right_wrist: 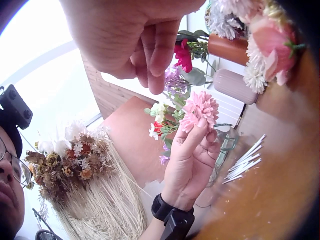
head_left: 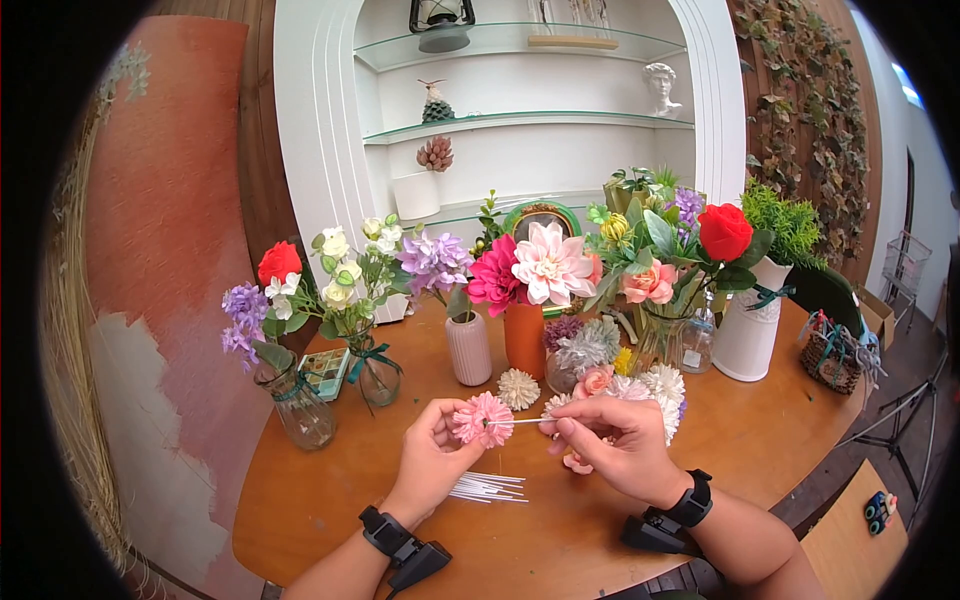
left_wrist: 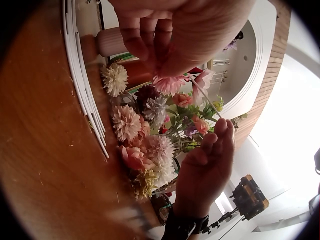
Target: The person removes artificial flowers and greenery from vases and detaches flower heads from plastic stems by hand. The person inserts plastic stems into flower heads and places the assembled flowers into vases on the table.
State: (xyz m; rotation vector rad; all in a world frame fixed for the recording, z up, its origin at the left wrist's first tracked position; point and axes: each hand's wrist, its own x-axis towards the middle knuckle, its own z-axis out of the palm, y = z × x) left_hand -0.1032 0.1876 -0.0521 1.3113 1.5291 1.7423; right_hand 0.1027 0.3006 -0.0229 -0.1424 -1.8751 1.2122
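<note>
above the brown table, the right hand has thumb and fingertips pinched together, the left hand its fingers curled. loose white sticks lie on the wood below. the left holds a pink flower, the right a thin stick reaching the flower's middle.

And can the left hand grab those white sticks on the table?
Probably yes: the white sticks lie on the table near the left hand, and nothing seems to cover them. But that hand holds the pink flower, so it might need to let go first.
</note>
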